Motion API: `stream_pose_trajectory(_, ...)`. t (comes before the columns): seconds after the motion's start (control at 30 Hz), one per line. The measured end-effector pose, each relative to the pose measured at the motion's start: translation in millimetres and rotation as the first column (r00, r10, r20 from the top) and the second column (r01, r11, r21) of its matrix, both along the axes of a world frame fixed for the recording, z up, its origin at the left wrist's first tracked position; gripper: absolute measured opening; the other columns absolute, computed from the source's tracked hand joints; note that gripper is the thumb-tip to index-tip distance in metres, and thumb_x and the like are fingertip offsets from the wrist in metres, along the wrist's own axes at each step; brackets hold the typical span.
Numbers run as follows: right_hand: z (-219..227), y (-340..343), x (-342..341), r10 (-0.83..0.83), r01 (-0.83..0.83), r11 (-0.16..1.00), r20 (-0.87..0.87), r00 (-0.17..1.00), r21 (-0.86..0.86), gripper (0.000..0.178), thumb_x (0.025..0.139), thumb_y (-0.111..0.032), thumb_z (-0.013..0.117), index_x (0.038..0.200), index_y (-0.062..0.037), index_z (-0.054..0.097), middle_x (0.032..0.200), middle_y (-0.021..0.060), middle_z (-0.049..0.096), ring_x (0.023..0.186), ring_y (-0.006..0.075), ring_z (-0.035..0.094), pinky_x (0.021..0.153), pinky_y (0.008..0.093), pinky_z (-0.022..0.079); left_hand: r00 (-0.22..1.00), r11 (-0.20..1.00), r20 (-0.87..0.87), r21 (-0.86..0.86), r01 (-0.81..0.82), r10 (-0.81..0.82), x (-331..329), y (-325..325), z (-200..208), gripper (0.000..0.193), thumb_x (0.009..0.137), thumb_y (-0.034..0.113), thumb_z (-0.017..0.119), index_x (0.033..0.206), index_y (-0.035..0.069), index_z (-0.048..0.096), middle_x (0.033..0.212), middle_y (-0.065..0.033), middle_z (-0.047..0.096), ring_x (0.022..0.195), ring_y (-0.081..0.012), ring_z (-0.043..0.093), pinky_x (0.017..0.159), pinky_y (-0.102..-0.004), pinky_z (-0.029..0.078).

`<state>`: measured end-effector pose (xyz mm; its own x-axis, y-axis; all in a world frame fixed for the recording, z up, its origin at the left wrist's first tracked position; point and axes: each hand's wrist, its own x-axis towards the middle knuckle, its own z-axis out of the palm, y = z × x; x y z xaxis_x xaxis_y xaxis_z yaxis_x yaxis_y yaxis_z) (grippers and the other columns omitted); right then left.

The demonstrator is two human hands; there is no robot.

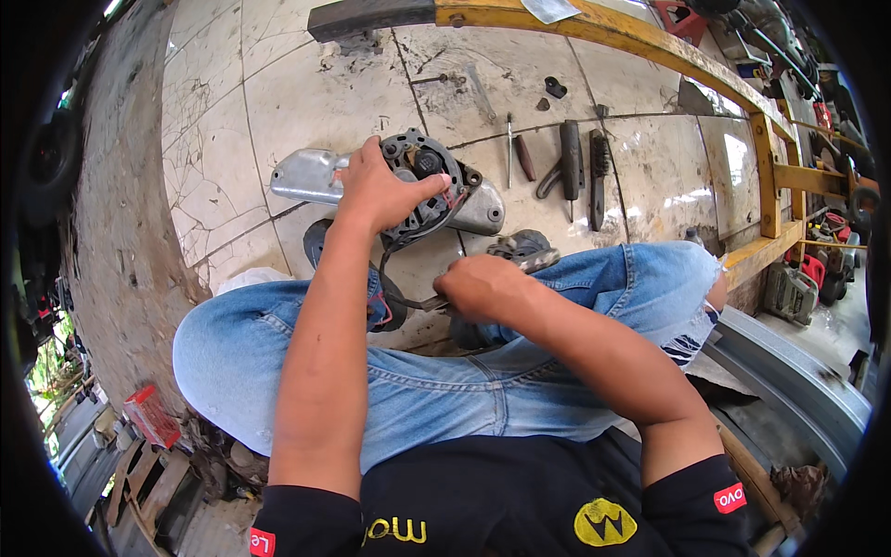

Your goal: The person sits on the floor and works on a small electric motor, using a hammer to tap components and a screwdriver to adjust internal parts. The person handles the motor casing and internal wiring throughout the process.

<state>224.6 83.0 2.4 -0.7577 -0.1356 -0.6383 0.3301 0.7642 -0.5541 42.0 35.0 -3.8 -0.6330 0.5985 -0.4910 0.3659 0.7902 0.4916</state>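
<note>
A round dark motor part (425, 153) with a slotted rim sits on a silver metal housing (302, 176) on the tiled floor. My left hand (379, 190) is closed around its left side, thumb across the face beside thin red wires. A black cable (388, 278) runs from the part down toward my lap. My right hand (484, 290) is closed around a long, narrow tool (540, 260) just right of the cable. One end of it shows past the knuckles, and a dark tip points left near the cable; its kind is not clear.
Beyond the motor part lie a thin rod-like screwdriver (510, 153), a dark-handled tool (570, 153), a long black brush-like tool (599, 176) and a small black piece (555, 87). A yellow metal frame (640, 51) spans the far right. A red box (151, 416) stands at the left.
</note>
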Motion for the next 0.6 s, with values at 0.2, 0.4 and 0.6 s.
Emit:
stream_pose_trajectory(0.2, -14.2, 4.7, 2.1, 0.019, -0.017, 0.999, 0.045, 0.999, -0.042, 0.024, 0.080, -0.007, 0.062, 0.102, -0.0035, 0.071, 0.099, 0.0213, 0.070, 0.098, 0.0373, 0.067, 0.085, 0.0462, 0.053, 0.998, 0.998, -0.035, 0.034, 0.049, -0.048, 4.8, -1.5, 0.7, 0.126, 0.061, 0.060, 0.084, 0.148, -0.007, 0.024, 0.149, -0.0283, 0.033, 0.141, -0.0414, 0.032, 0.120, -0.0468, 0.021)
stream_pose_trajectory(0.4, 30.6, 84.2, 2.5, -0.333, 0.334, 0.941, 0.028, 0.942, -0.057, 0.043, 0.080, -0.011, 0.064, 0.121, -0.0013, 0.058, 0.105, 0.0241, 0.068, 0.100, 0.0387, 0.066, 0.089, 0.0442, 0.051, 0.983, 0.994, -0.175, 0.099, -0.039, 0.056, 24.6, -14.1, -4.5, 0.125, 0.063, 0.060, 0.085, 0.149, -0.002, 0.020, 0.150, -0.0295, 0.023, 0.140, -0.0461, 0.027, 0.117, -0.0507, 0.025)
stream_pose_trajectory(0.6, 3.8, 126.3, 7.2, -0.696, 0.706, 0.707, -0.136, 0.705, 0.040, 0.048, 0.081, -0.009, 0.062, 0.126, 0.0052, 0.052, 0.101, 0.0278, 0.067, 0.098, 0.0379, 0.066, 0.084, 0.0434, 0.051, 0.985, 0.998, -0.169, -0.051, -0.036, 0.027, 50.7, -12.6, 15.8, 0.122, 0.066, 0.066, 0.080, 0.153, 0.006, 0.018, 0.153, -0.0324, 0.013, 0.138, -0.0537, 0.027, 0.114, -0.0540, 0.029)
